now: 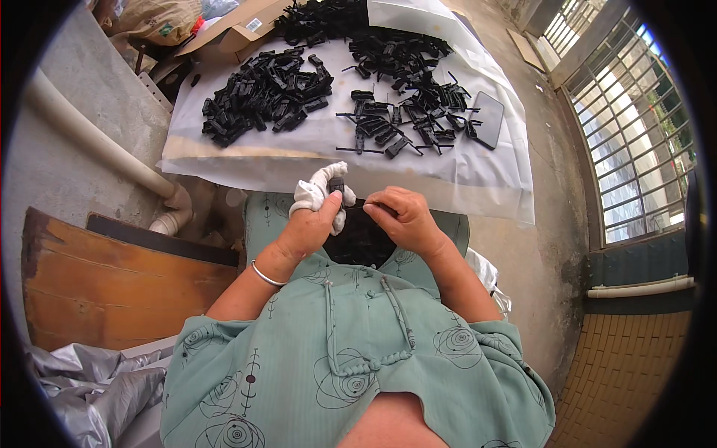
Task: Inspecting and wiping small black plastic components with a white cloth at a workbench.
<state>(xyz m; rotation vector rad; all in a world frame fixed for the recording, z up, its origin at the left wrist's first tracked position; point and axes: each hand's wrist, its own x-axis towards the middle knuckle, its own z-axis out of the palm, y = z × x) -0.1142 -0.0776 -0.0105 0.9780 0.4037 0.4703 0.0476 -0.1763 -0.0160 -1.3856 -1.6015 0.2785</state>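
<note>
My left hand [308,225], its fingers wrapped in a white cloth glove [308,196] with the thumb bare, grips a small black plastic part [336,184] upright above my lap. Just to its right, my right hand [409,216] is bare and closed, thumb and fingertips pressed together in a pinch. Whatever is between those fingertips is too small or hidden to name. Below both hands, a dark mass [360,240] lies between my knees; its details are hard to make out.
Ahead stands a table covered in white sheeting [448,175]. On it lie a left pile of black plastic parts [265,93], a looser right group of black parts with thin rods [403,119], a phone [488,119] and an open cardboard box [235,33]. A wooden board [119,280] stands left.
</note>
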